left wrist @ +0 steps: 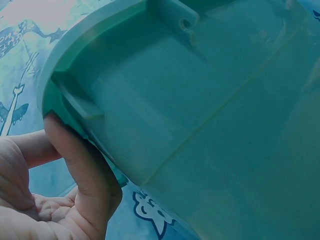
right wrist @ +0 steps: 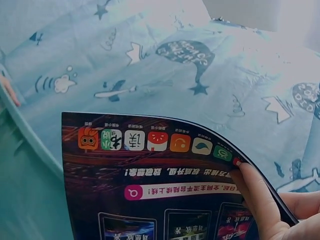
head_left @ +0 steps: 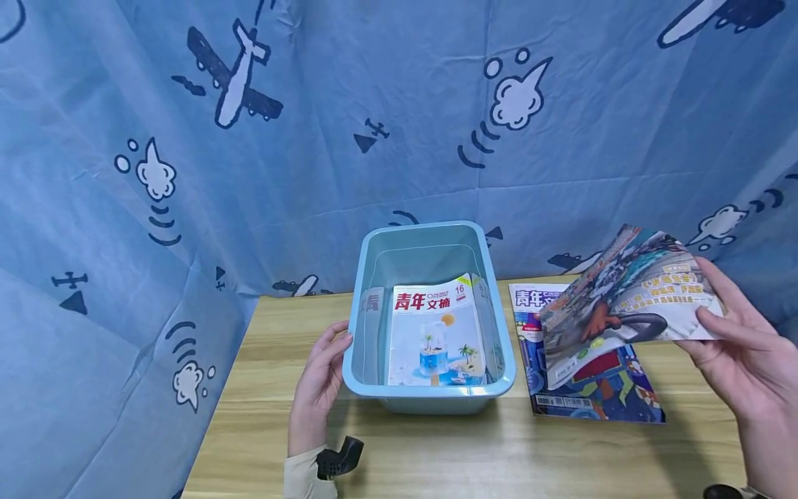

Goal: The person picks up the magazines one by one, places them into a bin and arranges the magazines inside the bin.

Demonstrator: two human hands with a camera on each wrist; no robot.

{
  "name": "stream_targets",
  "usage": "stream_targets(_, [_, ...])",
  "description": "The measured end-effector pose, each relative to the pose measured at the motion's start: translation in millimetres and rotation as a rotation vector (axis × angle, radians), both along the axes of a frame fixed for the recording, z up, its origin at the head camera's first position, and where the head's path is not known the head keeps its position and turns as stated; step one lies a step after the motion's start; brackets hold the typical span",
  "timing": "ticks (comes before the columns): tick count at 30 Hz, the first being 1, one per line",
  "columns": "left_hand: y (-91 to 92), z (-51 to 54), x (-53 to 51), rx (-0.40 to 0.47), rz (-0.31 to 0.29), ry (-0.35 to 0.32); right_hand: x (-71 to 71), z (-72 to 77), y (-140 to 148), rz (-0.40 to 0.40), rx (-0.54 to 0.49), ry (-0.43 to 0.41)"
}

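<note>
A pale blue-green plastic bin point(head_left: 430, 391) stands on the wooden table, and a magazine point(head_left: 436, 339) with a white and blue cover lies inside it. My left hand point(head_left: 325, 371) grips the bin's left rim, fingers hooked under the lip in the left wrist view point(left wrist: 80, 170). Off to the right, my right hand point(head_left: 742, 333) pinches a bent magazine point(head_left: 630, 294) by its edge, thumb on one face and fingers on the other. Its dark side with app icons point(right wrist: 150, 170) shows in the right wrist view. Below it on the table lies another magazine point(head_left: 598, 395), partly covered.
A blue curtain point(head_left: 399, 138) with plane and cloud prints hangs behind and to the left. The wooden tabletop point(head_left: 262, 416) extends on both sides of the bin. Another magazine's edge point(head_left: 481, 298) shows beneath the one in the bin.
</note>
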State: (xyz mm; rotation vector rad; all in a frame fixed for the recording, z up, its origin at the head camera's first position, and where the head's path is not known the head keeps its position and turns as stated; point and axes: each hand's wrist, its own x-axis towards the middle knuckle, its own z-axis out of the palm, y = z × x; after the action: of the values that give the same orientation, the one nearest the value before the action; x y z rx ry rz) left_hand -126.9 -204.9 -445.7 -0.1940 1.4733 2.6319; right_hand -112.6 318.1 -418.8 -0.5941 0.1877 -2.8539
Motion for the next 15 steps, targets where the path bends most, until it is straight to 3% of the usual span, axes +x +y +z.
stream_targets(8, [-1.0, 0.9, -0.1, -0.002, -0.001, 0.006, -6.7, 24.4, -14, -0.036, -0.035, -0.035])
stream_targets(15, [0.5, 2.8, -0.2, 0.006, -0.005, -0.009, -9.9, 34.4, -22, -0.031, -0.041, -0.070])
